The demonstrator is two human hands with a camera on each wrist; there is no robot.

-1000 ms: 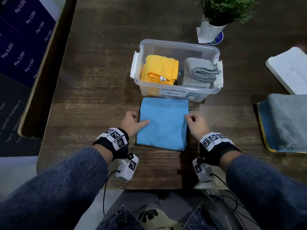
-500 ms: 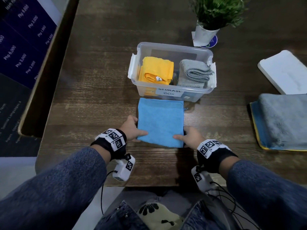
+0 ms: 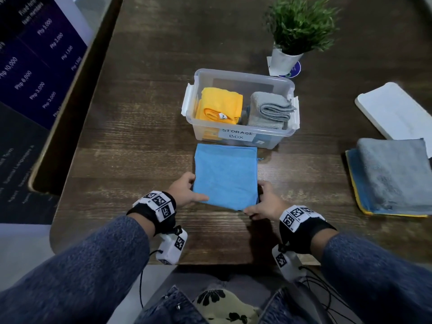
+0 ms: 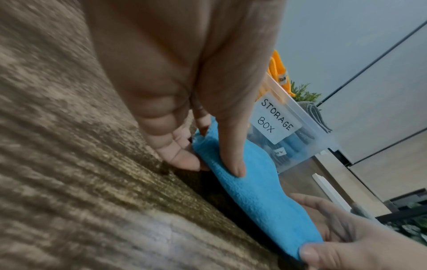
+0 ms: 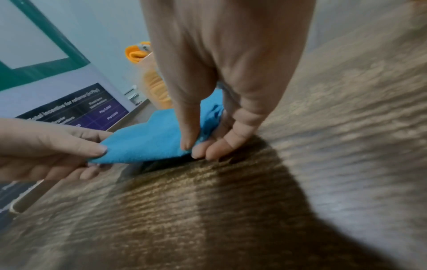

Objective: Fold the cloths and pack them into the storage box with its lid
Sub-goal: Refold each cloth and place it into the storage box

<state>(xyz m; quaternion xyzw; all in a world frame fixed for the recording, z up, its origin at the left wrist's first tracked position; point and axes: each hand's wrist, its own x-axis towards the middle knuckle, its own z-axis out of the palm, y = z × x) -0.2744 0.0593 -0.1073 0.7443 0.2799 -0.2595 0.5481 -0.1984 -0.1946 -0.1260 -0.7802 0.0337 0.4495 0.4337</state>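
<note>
A folded blue cloth (image 3: pixel 225 176) lies on the wooden table just in front of the clear storage box (image 3: pixel 240 77). My left hand (image 3: pixel 187 191) pinches its near left corner, thumb on top and fingers under the edge (image 4: pixel 231 164). My right hand (image 3: pixel 261 203) pinches the near right corner the same way (image 5: pixel 191 138). The near edge is lifted slightly off the table. Inside the box sit a folded yellow cloth (image 3: pixel 221 105) on the left and a folded grey cloth (image 3: pixel 271 108) on the right. The box's white lid (image 3: pixel 395 112) lies at the right.
A stack of grey and blue cloths (image 3: pixel 392 176) lies at the right edge of the table. A potted plant (image 3: pixel 297 36) stands behind the box. A dark price board (image 3: pixel 35 66) leans to the left of the table.
My right hand has slid from the cloth's right side down to its near right corner. Both hands now pinch the near corners and the near edge has come up a little.
</note>
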